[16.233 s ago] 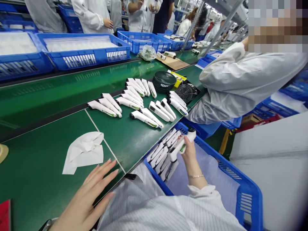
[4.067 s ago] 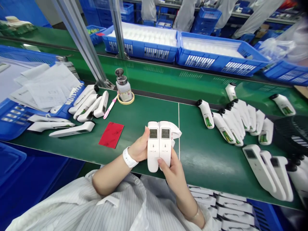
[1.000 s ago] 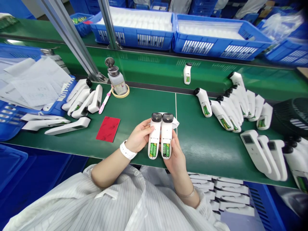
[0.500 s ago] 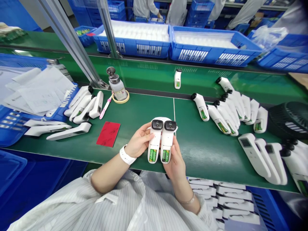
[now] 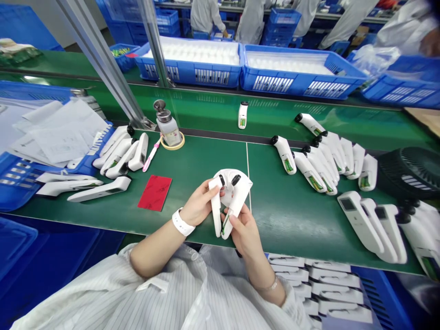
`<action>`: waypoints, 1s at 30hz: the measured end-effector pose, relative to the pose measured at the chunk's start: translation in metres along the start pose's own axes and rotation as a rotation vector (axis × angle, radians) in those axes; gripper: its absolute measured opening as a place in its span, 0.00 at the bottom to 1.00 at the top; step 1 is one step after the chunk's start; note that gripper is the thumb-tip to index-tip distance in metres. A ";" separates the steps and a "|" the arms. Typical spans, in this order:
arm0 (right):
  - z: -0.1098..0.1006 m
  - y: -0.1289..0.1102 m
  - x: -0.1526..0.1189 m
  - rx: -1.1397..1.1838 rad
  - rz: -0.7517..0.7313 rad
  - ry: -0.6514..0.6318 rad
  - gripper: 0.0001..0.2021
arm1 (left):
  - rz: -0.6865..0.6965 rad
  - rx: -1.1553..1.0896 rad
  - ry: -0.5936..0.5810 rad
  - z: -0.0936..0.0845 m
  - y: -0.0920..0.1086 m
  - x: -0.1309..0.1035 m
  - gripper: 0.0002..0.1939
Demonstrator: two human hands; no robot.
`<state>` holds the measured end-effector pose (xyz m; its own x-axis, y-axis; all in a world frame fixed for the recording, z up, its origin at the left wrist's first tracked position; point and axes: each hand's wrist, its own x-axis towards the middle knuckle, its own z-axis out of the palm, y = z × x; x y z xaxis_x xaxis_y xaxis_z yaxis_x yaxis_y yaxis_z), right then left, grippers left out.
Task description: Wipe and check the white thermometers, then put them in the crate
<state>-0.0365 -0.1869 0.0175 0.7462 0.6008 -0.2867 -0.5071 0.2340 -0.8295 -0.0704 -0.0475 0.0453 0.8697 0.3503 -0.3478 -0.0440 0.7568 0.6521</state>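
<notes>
Two white infrared thermometers are in my hands, held upright above the front of the green bench. My left hand (image 5: 198, 204) is closed around the left thermometer (image 5: 215, 208), its fingers on the outer side. My right hand (image 5: 245, 231) grips the right thermometer (image 5: 239, 197) near the handle, where green batteries show in its uncovered compartment. The black sensor ends face each other, with a gap between the bodies and the handle ends close together. A white cloth or thin sheet (image 5: 227, 173) shows behind them; how it is held is partly hidden.
More thermometers (image 5: 309, 172) lie in rows at the right, beside a dark fan (image 5: 410, 174). Others (image 5: 99, 189) lie left, by a blue basket of papers (image 5: 108, 133). A red pad (image 5: 154, 192), pink-and-white pen (image 5: 151, 156) and pump bottle (image 5: 169, 128) are nearby.
Both thermometers have turned inward, from sensor faces and batteries towards me to facing each other. Their bodies have parted at the top. The view has shifted slightly.
</notes>
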 end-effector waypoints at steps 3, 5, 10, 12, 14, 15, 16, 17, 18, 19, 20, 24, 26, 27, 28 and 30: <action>0.002 -0.001 0.001 -0.033 -0.004 -0.016 0.27 | -0.102 -0.094 -0.047 -0.002 0.001 0.004 0.14; 0.002 -0.002 0.001 -0.045 -0.007 -0.018 0.28 | -0.141 -0.136 -0.078 -0.003 0.003 0.005 0.17; 0.003 -0.003 0.001 -0.032 0.001 -0.023 0.27 | -0.177 -0.164 -0.099 -0.002 0.003 0.007 0.19; 0.004 -0.003 0.001 0.002 0.008 -0.029 0.27 | -0.156 -0.132 -0.087 -0.003 0.002 0.005 0.19; 0.003 -0.004 0.000 0.059 0.017 0.002 0.25 | 0.023 -0.040 -0.031 -0.002 0.005 -0.001 0.16; 0.002 -0.005 -0.001 0.099 0.032 0.029 0.23 | 0.169 0.051 -0.015 0.000 0.009 -0.006 0.17; 0.001 -0.007 -0.002 0.147 0.055 0.058 0.21 | 0.328 0.180 -0.038 0.003 0.014 -0.012 0.19; -0.001 -0.010 -0.002 0.196 0.085 0.080 0.18 | 0.470 0.355 -0.124 0.007 0.021 -0.019 0.23; -0.001 -0.014 -0.003 0.237 0.129 0.078 0.15 | 0.561 0.574 -0.277 0.012 0.028 -0.027 0.24; -0.001 -0.018 -0.003 0.264 0.183 0.050 0.13 | 0.606 0.810 -0.514 0.018 0.035 -0.034 0.25; -0.001 -0.022 -0.004 0.275 0.240 0.004 0.15 | 0.629 1.006 -0.751 0.025 0.040 -0.041 0.26; 0.004 -0.040 -0.009 0.206 0.245 -0.067 0.18 | 0.619 1.451 -1.295 0.052 0.040 -0.049 0.25; -0.007 -0.050 -0.015 0.169 0.155 0.003 0.18 | 0.700 1.577 -1.389 0.060 0.033 -0.037 0.23; -0.020 -0.055 -0.019 0.157 0.109 0.063 0.19 | 0.769 1.626 -1.452 0.064 0.031 -0.026 0.22; -0.039 -0.060 -0.025 0.155 0.062 0.145 0.20 | 0.846 1.661 -1.512 0.067 0.031 -0.013 0.23; -0.091 -0.066 -0.045 0.166 -0.064 0.398 0.21 | 0.982 1.728 -1.501 0.074 0.041 0.019 0.29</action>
<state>0.0026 -0.2991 0.0414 0.8701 0.2469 -0.4266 -0.4925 0.4001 -0.7728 -0.0193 -0.0507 0.1146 0.5037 -0.8357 0.2190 -0.8572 -0.4520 0.2467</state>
